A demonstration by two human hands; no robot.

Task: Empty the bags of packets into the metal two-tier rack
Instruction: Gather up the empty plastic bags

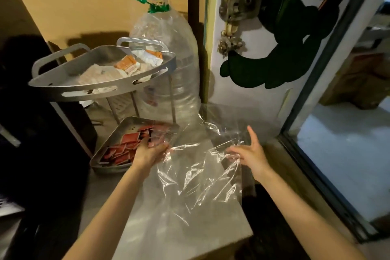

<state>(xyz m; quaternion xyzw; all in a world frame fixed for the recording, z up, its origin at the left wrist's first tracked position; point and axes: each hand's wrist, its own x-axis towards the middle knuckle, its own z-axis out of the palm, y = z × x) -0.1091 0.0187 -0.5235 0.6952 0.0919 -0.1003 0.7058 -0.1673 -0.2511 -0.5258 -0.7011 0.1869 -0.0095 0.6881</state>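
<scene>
The metal two-tier rack (54, 85) stands on a grey counter. Its upper tier holds white and orange packets (126, 65). Its lower tier (118, 131) holds several red packets (124, 148). A clear plastic bag (196, 175) hangs over the counter between my hands, its mouth toward the lower tier. My left hand (149, 151) grips the bag's left edge right at the lower tier's rim. My right hand (249, 152) pinches the bag's right edge, with the index finger pointing up. I cannot tell whether any packets are left inside the bag.
A large clear water bottle (168, 65) with a green cap stands behind the rack. A dark appliance (31, 133) fills the left side. A white door with a brass lock (236, 2) and a glass panel (337, 143) are on the right. The grey counter (168, 228) ends near me.
</scene>
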